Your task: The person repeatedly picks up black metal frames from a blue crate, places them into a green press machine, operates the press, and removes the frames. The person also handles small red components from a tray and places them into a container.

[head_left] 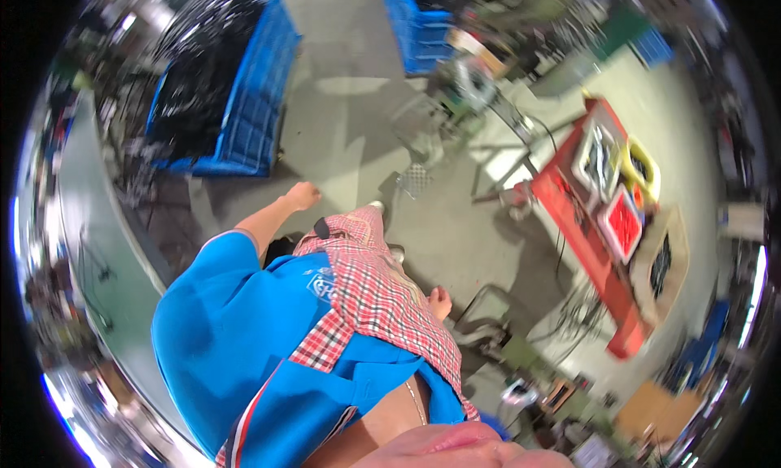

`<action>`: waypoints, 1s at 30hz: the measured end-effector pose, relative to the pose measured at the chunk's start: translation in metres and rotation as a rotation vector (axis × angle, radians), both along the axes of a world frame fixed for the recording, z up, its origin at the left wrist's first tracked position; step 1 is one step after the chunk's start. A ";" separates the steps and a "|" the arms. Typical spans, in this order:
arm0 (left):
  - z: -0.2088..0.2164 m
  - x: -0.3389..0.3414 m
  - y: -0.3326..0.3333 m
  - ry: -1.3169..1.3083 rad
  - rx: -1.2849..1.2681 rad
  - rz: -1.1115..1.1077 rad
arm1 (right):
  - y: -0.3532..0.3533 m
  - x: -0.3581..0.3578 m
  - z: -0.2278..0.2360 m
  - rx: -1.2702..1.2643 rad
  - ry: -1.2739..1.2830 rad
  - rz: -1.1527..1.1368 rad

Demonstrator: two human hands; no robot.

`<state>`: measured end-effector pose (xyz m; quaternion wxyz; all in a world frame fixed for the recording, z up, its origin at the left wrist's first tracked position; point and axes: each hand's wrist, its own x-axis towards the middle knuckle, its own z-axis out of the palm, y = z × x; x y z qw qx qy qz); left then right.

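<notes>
My left hand (304, 195) hangs in front of my body above the floor, its fingers curled loosely, and no object shows in it. Closest to it is a large blue crate (259, 86) heaped with shiny black material, standing apart from the hand. My right hand (440, 304) hangs low beside my red checked apron (378, 293). Its fingers look curled in, though the apron hides part of the hand, and nothing can be seen in them. A dark stool (485, 309) stands close to the right hand.
On the right, a red workbench (614, 301) carries a white bin of red parts (621, 224), a yellow container (651, 163) and a beige bin (677, 261). Another blue crate (427, 49) stands ahead, near cluttered machinery (472, 86). A long green tabletop (106, 216) runs along the left.
</notes>
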<state>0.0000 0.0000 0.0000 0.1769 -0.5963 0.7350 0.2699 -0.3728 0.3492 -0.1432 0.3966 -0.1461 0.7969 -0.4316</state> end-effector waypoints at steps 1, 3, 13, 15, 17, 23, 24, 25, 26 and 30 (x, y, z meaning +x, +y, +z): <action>-0.045 -0.046 0.022 0.126 0.030 0.056 | 0.010 -0.056 0.023 -0.007 0.139 0.051; -0.069 -0.037 0.044 0.218 -0.011 0.054 | -0.015 -0.058 0.049 0.053 0.091 0.199; -0.057 0.102 0.004 0.488 -0.062 0.405 | -0.243 0.015 0.060 0.002 0.251 0.665; -0.049 0.147 -0.025 0.384 -0.021 0.507 | -0.304 0.039 0.045 0.039 0.155 0.666; -0.047 0.194 -0.044 0.323 -0.036 0.598 | -0.360 0.068 0.047 0.054 0.171 0.753; -0.037 0.287 -0.099 0.345 -0.211 0.723 | -0.484 0.171 0.084 -0.040 0.094 0.973; -0.035 0.291 -0.109 0.371 -0.224 0.743 | -0.495 0.179 0.090 -0.051 0.110 1.007; -0.033 0.294 -0.123 0.401 -0.240 0.760 | -0.506 0.179 0.081 -0.024 0.138 1.037; -0.031 0.295 -0.136 0.432 -0.256 0.777 | -0.514 0.178 0.073 0.004 0.167 1.066; -0.035 0.298 -0.182 0.520 -0.273 0.717 | -0.559 0.173 0.063 0.111 0.241 1.115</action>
